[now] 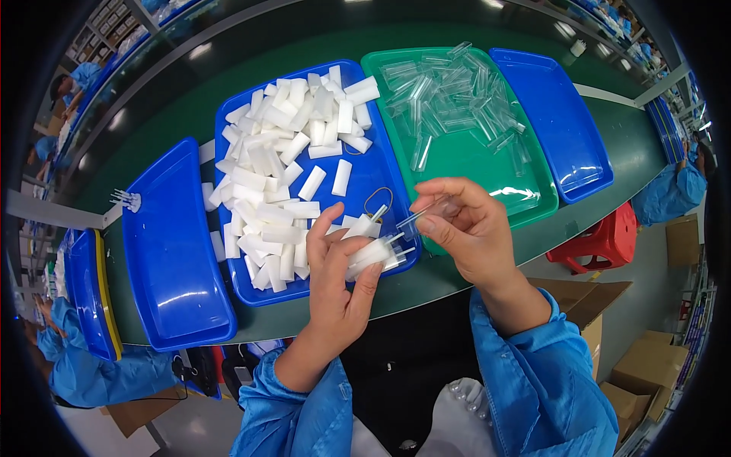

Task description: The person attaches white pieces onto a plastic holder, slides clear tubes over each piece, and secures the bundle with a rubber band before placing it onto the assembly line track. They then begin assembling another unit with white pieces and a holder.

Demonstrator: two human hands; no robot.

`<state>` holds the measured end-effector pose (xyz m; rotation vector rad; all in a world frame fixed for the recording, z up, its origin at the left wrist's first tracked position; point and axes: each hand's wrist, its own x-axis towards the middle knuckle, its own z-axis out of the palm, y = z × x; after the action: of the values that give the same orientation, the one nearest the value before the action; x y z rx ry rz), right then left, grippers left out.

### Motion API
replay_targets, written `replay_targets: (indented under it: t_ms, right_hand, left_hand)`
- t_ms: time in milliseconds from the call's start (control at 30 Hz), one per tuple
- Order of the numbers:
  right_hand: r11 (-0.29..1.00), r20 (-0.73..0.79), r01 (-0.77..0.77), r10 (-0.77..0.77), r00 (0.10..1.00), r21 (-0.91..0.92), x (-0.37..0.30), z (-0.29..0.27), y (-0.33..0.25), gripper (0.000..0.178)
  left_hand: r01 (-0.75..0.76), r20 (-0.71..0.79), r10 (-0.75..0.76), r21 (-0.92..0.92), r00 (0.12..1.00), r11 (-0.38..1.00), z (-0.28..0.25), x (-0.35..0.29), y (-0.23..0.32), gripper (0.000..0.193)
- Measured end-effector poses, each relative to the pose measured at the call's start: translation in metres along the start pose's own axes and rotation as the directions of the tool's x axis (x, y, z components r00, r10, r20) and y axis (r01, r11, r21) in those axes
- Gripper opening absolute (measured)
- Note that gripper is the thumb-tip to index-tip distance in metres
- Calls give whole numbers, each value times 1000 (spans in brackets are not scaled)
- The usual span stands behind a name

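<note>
My left hand (pixel 335 283) is closed around a small bundle of white oblong pieces (pixel 368 257). Thin pale rods and bits of clear plastic stick out of the bundle's right end. In my right hand (pixel 481 238) a clear plastic sleeve (pixel 417 221) is pinched between thumb and fingers. Its left end is close to the rod tips; whether they touch is hard to tell. Both hands are over the front right corner of a blue tray (pixel 381 171), heaped with white oblong pieces (pixel 263 179). A rubber band (pixel 378 199) lies near the bundle.
Right of it, a green tray (pixel 533 194) holds many clear sleeves (pixel 457 91). More blue trays flank them, one at left (pixel 179 282) and one at right (pixel 567 129). A red stool (pixel 605 240) and cardboard boxes (pixel 647 365) stand at the right. Other people in blue work nearby.
</note>
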<state>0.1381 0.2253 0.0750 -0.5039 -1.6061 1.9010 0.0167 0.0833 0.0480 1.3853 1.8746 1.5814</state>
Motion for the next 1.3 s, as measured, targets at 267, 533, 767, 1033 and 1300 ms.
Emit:
replay_targets:
  t_ms: [267, 533, 767, 1033, 1300]
  right_hand:
    - [996, 59, 9, -3, 998, -91, -2, 6, 5, 34]
    - [985, 85, -111, 100, 991, 135, -2, 4, 11, 31]
    - [974, 46, -106, 98, 994, 201, -6, 7, 20, 30]
    - [977, 8, 21, -24, 1000, 212, -11, 12, 24, 25]
    - [994, -16, 72, -70, 997, 85, -10, 13, 26, 25]
  left_hand:
    - [23, 19, -24, 40, 1000, 999, 2, 1, 6, 19]
    - [38, -12, -37, 35, 999, 999, 6, 0, 5, 19]
    - [43, -36, -42, 23, 998, 999, 6, 2, 3, 18]
    - [75, -31, -78, -92, 996, 993, 6, 3, 4, 14]
    - [125, -7, -127, -100, 992, 987, 4, 5, 7, 13]
